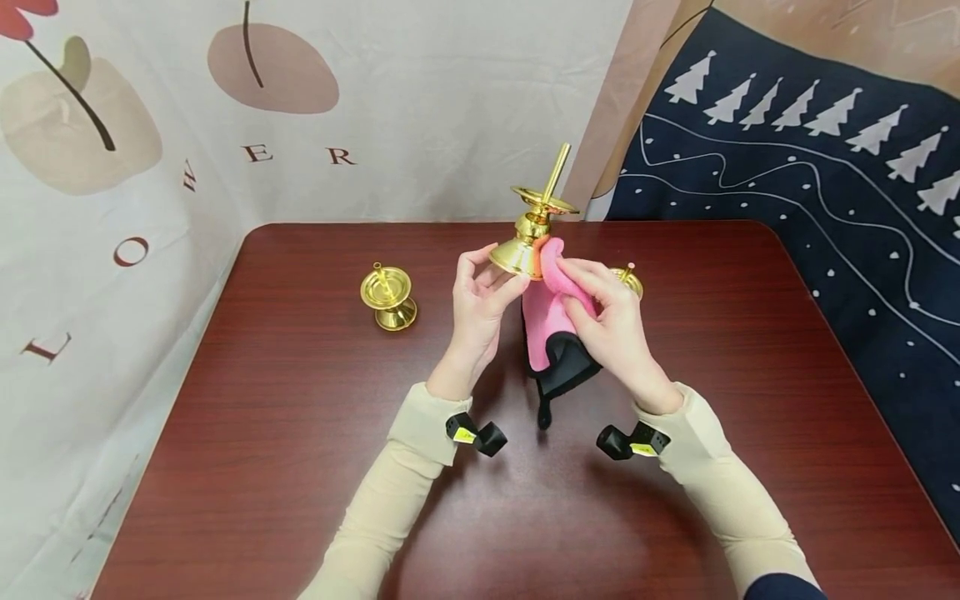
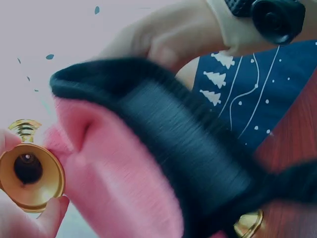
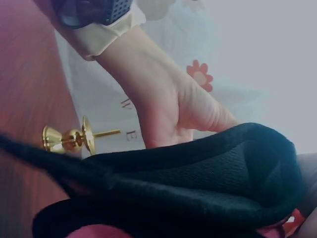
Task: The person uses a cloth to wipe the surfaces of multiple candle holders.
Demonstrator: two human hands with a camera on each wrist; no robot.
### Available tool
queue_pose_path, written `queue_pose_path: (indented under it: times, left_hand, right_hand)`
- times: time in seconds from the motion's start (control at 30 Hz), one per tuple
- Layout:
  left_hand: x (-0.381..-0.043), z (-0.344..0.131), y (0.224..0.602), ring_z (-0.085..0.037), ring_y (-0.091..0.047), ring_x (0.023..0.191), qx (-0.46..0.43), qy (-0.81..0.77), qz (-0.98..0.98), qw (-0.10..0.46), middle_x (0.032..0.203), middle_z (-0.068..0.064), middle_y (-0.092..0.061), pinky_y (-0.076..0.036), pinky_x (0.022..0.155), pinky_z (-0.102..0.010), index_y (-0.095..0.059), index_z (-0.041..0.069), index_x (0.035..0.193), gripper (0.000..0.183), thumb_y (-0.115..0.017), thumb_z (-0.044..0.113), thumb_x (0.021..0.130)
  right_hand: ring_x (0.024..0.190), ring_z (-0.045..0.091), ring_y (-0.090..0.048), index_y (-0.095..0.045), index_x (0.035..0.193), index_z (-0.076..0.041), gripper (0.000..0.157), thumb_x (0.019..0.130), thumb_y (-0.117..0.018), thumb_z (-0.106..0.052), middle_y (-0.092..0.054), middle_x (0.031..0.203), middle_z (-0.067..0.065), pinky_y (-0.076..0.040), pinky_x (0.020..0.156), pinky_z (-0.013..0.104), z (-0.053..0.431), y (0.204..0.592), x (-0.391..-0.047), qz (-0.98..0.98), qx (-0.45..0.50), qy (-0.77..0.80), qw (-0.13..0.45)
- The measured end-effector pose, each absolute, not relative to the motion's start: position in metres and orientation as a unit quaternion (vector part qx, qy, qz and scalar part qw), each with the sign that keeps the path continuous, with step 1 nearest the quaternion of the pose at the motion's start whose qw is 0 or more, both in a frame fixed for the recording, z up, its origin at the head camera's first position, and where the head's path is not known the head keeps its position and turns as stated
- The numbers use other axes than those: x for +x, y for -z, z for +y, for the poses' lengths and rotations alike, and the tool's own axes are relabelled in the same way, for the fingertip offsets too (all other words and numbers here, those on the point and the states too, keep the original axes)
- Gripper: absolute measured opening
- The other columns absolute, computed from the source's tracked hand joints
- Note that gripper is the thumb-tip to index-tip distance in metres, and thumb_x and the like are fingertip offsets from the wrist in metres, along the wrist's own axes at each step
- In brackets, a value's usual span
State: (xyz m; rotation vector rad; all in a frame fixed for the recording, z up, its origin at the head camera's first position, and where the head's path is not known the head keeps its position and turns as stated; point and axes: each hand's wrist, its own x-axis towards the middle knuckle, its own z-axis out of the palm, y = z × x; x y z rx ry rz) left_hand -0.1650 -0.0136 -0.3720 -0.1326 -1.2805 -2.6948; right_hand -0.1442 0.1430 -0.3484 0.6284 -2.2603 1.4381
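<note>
one gold candlestick (image 1: 533, 223) — glossy, tilted, hollow-based — touching pink cloth (image 1: 542, 317)

Head view bright, mostly crisp; soft shadows on tabletop (image 1: 300, 375); sharp glints on the raised gold candle holder (image 1: 531, 225); left wrist view pale, washed out upper left, cloth (image 2: 119, 178) motion-blurred; right wrist view hazier, whitish glare upper right

Pink, black-edged cloth (image 1: 543, 315) and golden candlestick (image 1: 532, 225)
</note>
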Motion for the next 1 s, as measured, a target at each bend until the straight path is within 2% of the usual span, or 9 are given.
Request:
queue_pose_path:
  times: [0.13,0.23,0.4,0.5,0.7,0.9,1.0]
  left_hand:
    - [-0.167,-0.019,0.371,-0.014,-0.062,0.091,-0.034,0.897,-0.434,0.078,0.098,-0.004,-0.065,-0.051,0.078,-0.025,-0.049,0.012,0.104,0.041,-0.057,-0.018,0.077]
    - [-0.168,-0.021,0.371,-0.013,-0.062,0.089,-0.028,0.894,-0.439,0.080,0.094,-0.003,-0.064,-0.051,0.077,-0.024,-0.050,0.012,0.103,0.040,-0.058,-0.017,0.077]
    - [-0.167,-0.019,0.372,-0.016,-0.062,0.085,-0.022,0.874,-0.479,0.080,0.093,-0.006,-0.064,-0.052,0.075,-0.024,-0.049,0.003,0.111,0.044,-0.062,-0.017,0.074]
    - [-0.166,-0.018,0.373,-0.017,-0.063,0.086,-0.024,0.861,-0.501,0.078,0.097,-0.011,-0.065,-0.053,0.074,-0.025,-0.048,0.001,0.113,0.046,-0.063,-0.017,0.074]
    - [-0.166,-0.016,0.372,-0.014,-0.064,0.082,-0.032,0.867,-0.491,0.081,0.093,-0.005,-0.065,-0.053,0.075,-0.025,-0.049,0.004,0.109,0.044,-0.063,-0.017,0.074]
    - [-0.170,-0.021,0.372,-0.015,-0.064,0.081,-0.029,0.882,-0.458,0.104,0.089,-0.003,-0.065,-0.051,0.075,-0.024,-0.051,0.006,0.107,0.044,-0.061,-0.019,0.072]
    - [-0.170,-0.023,0.373,-0.015,-0.063,0.085,-0.029,0.877,-0.467,0.112,0.093,-0.004,-0.065,-0.052,0.076,-0.025,-0.050,0.006,0.108,0.046,-0.062,-0.020,0.072]
  right_hand:
    - [0.100,0.023,-0.057,-0.065,0.114,0.002,0.040,0.077,-0.059,0.016,-0.063,0.113,0.017,-0.045,0.075,0.014,0.146,0.349,-0.138,-0.801,0.245,-0.506,0.206]
    - [0.102,0.023,-0.057,-0.065,0.114,0.003,0.039,0.077,-0.057,0.016,-0.063,0.114,0.017,-0.045,0.080,0.018,0.145,0.347,-0.137,-0.785,0.250,-0.511,0.245]
    - [0.102,0.024,-0.057,-0.067,0.112,0.001,0.038,0.079,-0.055,0.014,-0.063,0.113,0.014,-0.045,0.080,0.019,0.135,0.340,-0.142,-0.759,0.220,-0.517,0.329]
    - [0.103,0.024,-0.056,-0.067,0.113,0.000,0.038,0.079,-0.055,0.014,-0.061,0.113,0.014,-0.046,0.078,0.018,0.130,0.340,-0.144,-0.763,0.209,-0.503,0.347]
    - [0.104,0.029,-0.056,-0.065,0.114,0.001,0.039,0.078,-0.056,0.014,-0.058,0.114,0.021,-0.044,0.080,0.020,0.126,0.346,-0.145,-0.795,0.252,-0.451,0.318]
    - [0.093,0.022,-0.055,-0.068,0.111,-0.001,0.040,0.076,-0.057,0.017,-0.062,0.111,0.016,-0.040,0.065,0.016,0.137,0.341,-0.139,-0.808,0.295,-0.451,0.239]
    - [0.090,0.020,-0.054,-0.068,0.109,0.000,0.040,0.076,-0.057,0.018,-0.063,0.110,0.015,-0.037,0.062,0.017,0.140,0.338,-0.138,-0.800,0.278,-0.476,0.237]
